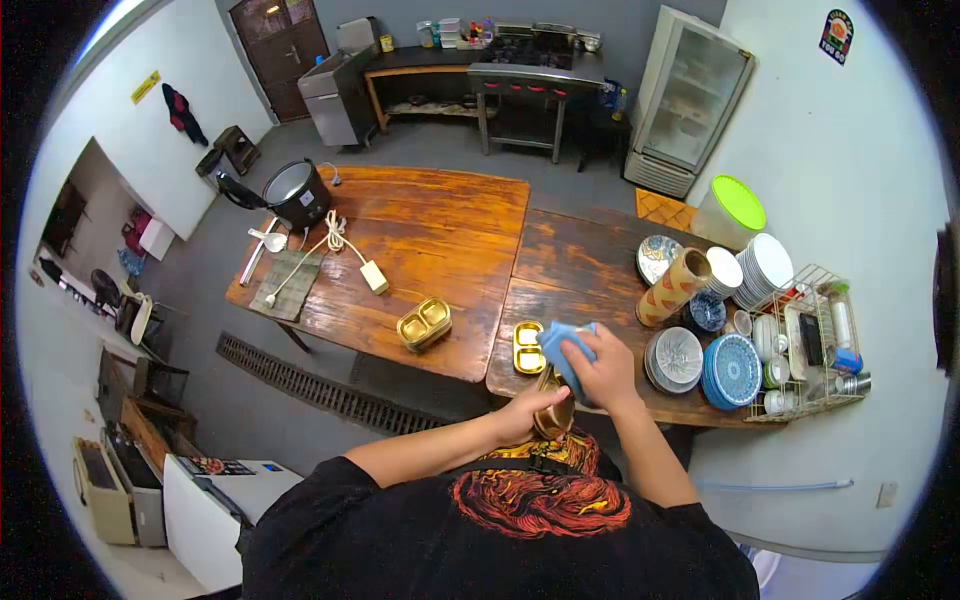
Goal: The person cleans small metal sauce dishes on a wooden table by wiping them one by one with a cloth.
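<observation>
My left hand [525, 417] grips a gold-coloured metal dish [551, 426], held tilted close to my body at the table's front edge. My right hand [602, 370] is closed around a light blue cloth [567, 345], which is against or just above that dish; contact is partly hidden by the fingers. Just beyond my hands, a gold two-compartment dish [528, 347] lies on the dark wooden table [560, 270]. Further left, more gold two-compartment dishes [424, 324], seemingly stacked, sit near the edge of the lighter wooden table [440, 230].
Right of my hands stand stacked grey bowls [674, 360], blue plates [732, 370], a patterned cylinder [674, 288] and a wire dish rack [815, 345]. On the left table are a rice cooker [297, 194], a power strip [374, 277] and a green cloth [290, 284].
</observation>
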A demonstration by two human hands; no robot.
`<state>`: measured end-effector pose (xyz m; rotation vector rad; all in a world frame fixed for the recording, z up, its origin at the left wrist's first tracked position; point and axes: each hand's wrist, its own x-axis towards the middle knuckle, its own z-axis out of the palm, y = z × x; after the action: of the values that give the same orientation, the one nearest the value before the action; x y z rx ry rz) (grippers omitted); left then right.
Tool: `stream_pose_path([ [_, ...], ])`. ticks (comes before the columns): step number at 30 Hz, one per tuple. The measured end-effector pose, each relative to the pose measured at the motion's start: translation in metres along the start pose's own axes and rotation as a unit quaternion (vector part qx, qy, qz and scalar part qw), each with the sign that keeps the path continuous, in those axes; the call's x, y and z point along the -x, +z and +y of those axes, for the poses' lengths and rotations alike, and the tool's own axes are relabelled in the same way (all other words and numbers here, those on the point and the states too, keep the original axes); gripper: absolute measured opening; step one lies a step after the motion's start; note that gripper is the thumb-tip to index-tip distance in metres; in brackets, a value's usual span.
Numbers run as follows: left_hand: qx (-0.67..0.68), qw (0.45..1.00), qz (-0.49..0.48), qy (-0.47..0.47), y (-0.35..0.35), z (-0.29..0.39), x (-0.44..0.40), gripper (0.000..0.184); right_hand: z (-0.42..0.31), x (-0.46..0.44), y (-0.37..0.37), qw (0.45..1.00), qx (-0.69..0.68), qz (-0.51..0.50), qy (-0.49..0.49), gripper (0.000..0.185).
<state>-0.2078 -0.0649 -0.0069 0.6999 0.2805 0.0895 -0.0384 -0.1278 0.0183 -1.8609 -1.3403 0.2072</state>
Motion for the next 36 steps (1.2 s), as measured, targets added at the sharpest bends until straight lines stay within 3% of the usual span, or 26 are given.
stream_pose_path([
  [7, -0.054, 0.998, 0.013, 0.042, -0.009, -0.011, -0.001, 0.033, 0.012, -0.011, -0.001, 0.998, -0.018, 0.008, 0.063, 0.024],
  [12, -0.056, 0.997, -0.017, 0.057, -0.020, -0.024, 0.002, 0.043, -0.023, -0.003, -0.011, 0.998, 0.043, 0.014, -0.034, 0.025],
  [16, 0.130, 0.987, -0.047, 0.081, -0.028, -0.027, 0.002, 0.060, -0.033, 0.004, -0.007, 0.987, 0.010, -0.033, -0.154, 0.028],
  [21, 0.079, 0.981, 0.097, 0.146, 0.008, -0.009, 0.008, 0.068, -0.018, 0.013, 0.002, 0.982, -0.044, -0.012, -0.183, 0.034],
  [27, 0.121, 0.986, 0.044, 0.106, -0.019, -0.015, 0.006, 0.070, 0.031, 0.042, -0.001, 0.986, -0.093, -0.018, -0.137, 0.033],
  [32, 0.071, 0.991, 0.038, 0.111, -0.007, -0.003, 0.003, 0.072, 0.027, 0.035, -0.034, 0.992, 0.003, -0.052, -0.118, 0.035],
  [36, 0.069, 0.992, 0.016, 0.102, -0.004, -0.003, -0.001, 0.066, -0.002, 0.017, -0.036, 0.984, -0.018, -0.006, -0.177, 0.037],
])
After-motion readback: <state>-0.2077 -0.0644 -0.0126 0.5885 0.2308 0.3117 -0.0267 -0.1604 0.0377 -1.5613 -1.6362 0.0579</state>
